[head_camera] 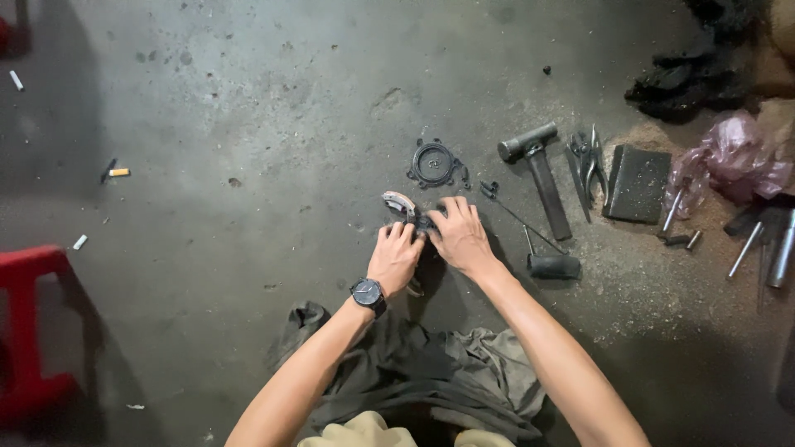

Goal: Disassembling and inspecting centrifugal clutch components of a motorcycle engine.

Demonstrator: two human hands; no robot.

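Both hands press together on a small dark metal part [424,223] lying on the concrete floor [248,124]: left hand [395,258] and right hand [460,234] pinch it, fingers curled. A curved, pale-edged piece [398,201] sits at its eleven o'clock, and a round black ring [434,163] at twelve.

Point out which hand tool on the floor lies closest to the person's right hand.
The screwdriver with the thick black handle, just right of the right hand. The hammer and the pliers lie farther off, up toward the dark flat block.
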